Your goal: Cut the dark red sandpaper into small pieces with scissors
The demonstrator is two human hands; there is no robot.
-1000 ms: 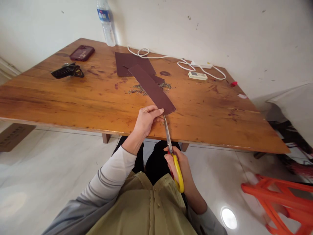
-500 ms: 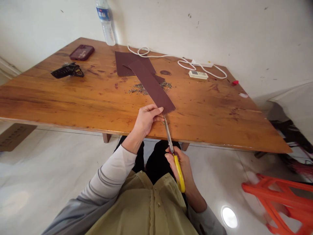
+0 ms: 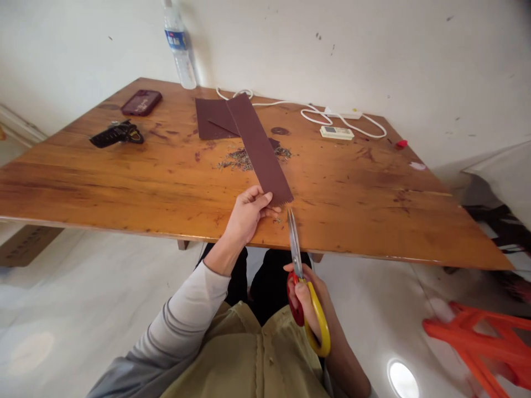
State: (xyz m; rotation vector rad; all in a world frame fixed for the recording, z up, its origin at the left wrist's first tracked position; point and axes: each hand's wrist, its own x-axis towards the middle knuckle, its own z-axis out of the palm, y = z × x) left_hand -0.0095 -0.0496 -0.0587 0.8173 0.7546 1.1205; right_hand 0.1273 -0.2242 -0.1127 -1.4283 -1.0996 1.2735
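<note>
My left hand (image 3: 250, 213) pinches the near end of a dark maroon strip (image 3: 261, 146), whose short edge is cut into a fine fringe. Whether the strip is paper or sandpaper I cannot tell. In my right hand (image 3: 309, 293) is a pair of scissors (image 3: 295, 243) with one red and one yellow handle. Their blades point up toward the fringed edge, slightly parted and just clear of it. Beneath the strip lies a pile of small dark clippings (image 3: 238, 159). A larger maroon sheet (image 3: 211, 124) rests behind it on the table.
On the wooden table (image 3: 166, 182) are a maroon phone (image 3: 141, 103), a black object (image 3: 116, 134), a water bottle (image 3: 181, 58), a white cable (image 3: 286, 103) and a white remote (image 3: 337, 132). An orange stool (image 3: 477, 331) stands at the lower right.
The scissors have come away from the strip's edge, down and to the right, and their handles have spread. The strip has turned a little more upright in my left hand.
</note>
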